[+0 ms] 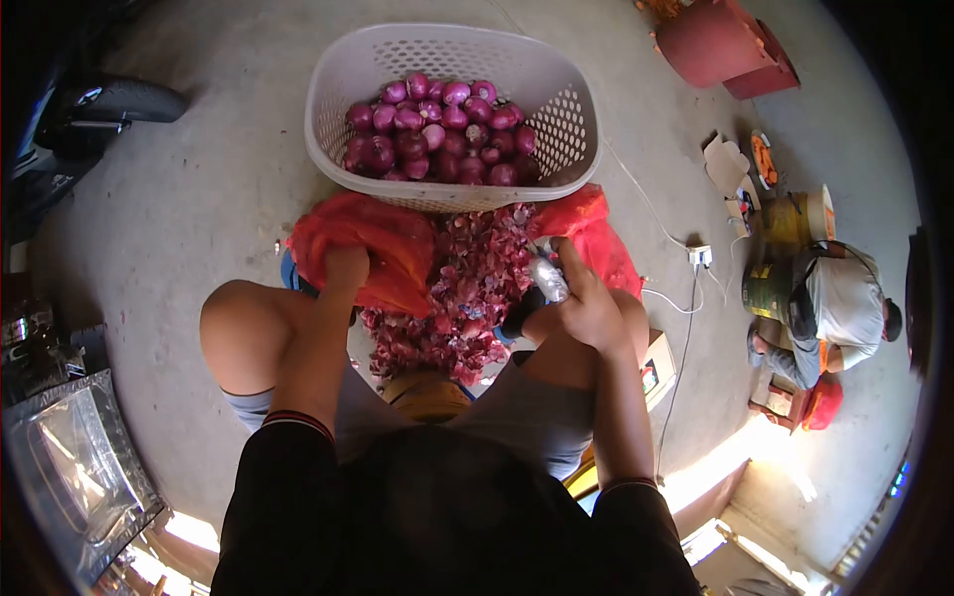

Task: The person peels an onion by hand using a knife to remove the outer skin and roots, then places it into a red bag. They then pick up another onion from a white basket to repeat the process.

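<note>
My left hand (346, 266) reaches into the mouth of a red mesh bag (397, 236) over my left knee, its fingers hidden by the netting. In my right hand (589, 308), closed fingers grip what looks like a small knife (548, 278) with a silvery wrapped handle. A second piece of red mesh (608, 248) lies just beyond that hand. Between my legs spreads a heap of purple onion skins (477, 268). Directly ahead, a light grey plastic basket (328, 149) holds many peeled red onions (454, 116).
Behind the right-hand mesh, a white power strip (700, 254) and cords lie on the concrete floor. To the right, another person (845, 298) bends beside buckets (785, 217). A red container (711, 45) stands at the upper right, and a black wheel (129, 102) is at the left.
</note>
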The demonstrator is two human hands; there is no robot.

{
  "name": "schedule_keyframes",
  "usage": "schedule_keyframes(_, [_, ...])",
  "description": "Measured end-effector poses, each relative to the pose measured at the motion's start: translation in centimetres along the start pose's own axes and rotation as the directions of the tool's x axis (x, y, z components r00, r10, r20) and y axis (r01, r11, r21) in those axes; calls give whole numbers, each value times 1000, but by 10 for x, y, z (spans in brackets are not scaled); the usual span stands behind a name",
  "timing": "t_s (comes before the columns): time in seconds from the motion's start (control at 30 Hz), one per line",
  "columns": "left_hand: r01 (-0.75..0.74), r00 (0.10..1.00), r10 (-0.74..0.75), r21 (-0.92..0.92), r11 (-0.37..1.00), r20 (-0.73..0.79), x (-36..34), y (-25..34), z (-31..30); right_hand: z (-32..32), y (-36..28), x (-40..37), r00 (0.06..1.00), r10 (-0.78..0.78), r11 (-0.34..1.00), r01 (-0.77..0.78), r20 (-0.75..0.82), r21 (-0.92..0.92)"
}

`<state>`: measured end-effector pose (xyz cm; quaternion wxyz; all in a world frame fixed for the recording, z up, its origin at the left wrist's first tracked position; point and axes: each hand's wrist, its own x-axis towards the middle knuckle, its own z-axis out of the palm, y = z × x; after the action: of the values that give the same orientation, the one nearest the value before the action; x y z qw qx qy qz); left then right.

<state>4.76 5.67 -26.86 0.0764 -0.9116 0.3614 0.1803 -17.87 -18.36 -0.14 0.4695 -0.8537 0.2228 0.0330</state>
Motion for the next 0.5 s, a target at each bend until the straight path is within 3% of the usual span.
schedule_keyframes(0.1, [104, 987, -116, 104, 989, 115, 5, -7, -11, 5, 2, 1, 1000, -1, 995, 0, 11, 100])
schedule_keyframes(0.2, [234, 962, -249, 135, 963, 109, 14, -24, 17, 5, -2, 4, 1000, -10, 997, 9, 13, 83])
schedule_keyframes(0.3, [249, 935, -294, 222, 943, 201, 16, -28, 23, 11, 12, 7, 997, -76, 997, 76, 2, 13])
schedule_keyframes(0.4, [202, 966, -243, 333, 921, 85, 14, -35, 40, 11, 16, 7, 999, -24, 999, 26, 48, -47])
schedule_keyframes(0.5, [244, 948, -278, 205, 948, 157, 12, -26, 19, 12, 22, 6, 998, -60, 994, 62, 25, -85])
